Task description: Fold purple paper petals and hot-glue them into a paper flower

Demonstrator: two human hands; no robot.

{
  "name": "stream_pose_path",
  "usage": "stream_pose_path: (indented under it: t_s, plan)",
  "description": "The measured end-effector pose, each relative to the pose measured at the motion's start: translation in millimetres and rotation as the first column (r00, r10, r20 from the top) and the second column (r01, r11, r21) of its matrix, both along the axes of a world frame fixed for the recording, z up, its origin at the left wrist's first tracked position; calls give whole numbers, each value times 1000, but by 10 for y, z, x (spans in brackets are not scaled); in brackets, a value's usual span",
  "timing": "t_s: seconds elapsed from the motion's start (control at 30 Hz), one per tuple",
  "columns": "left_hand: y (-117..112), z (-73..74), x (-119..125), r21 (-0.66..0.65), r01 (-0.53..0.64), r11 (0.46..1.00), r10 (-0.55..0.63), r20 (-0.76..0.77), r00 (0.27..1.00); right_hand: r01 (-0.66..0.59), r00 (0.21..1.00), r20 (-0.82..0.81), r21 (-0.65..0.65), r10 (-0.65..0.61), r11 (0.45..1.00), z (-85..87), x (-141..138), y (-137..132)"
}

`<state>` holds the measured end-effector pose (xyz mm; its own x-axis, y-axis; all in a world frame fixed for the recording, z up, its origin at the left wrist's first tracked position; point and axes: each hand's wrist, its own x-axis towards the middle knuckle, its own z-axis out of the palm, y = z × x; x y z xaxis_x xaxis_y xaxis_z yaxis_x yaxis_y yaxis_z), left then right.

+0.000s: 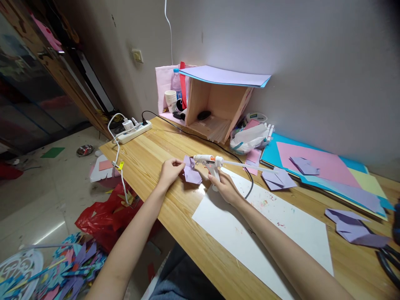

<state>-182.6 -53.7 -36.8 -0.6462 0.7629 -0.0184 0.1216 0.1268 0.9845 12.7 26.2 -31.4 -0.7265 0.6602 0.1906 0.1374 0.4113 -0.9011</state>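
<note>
My right hand (225, 187) is closed round the grip of a white hot glue gun (208, 160). A glue stick sticks out of its back towards the right, and its nozzle points left at a folded purple paper piece (191, 173). My left hand (170, 170) pinches that piece at its left edge and holds it just above the wooden table (156, 154). Under my right forearm lies a white sheet (281, 233) with small colour specks.
The gun's black cable (175, 127) runs to a white power strip (135, 131) at the table's far left. A wooden box (215, 106) topped with paper sheets stands by the wall. Coloured sheets (325, 166), purple folded pieces (356, 227), a plastic bag (248, 139) and scissors (389, 258) lie on the right.
</note>
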Motion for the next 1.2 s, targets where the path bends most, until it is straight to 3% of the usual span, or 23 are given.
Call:
stream_pose_path:
  t_s: [0.8,1.03,1.2]
  plan:
    - [-6,9,-15,33,-54,998,57,-85,995,26,998,58,69,-30,997,19,7,4]
    - [-4,0,-36,42,-73,996,74,-18,997,119,992,-31,25,-118,993,38,-24,81]
    - [-2,23,-15,71,-38,997,30,113,993,199,980,-24,91,-198,976,19,-297,370]
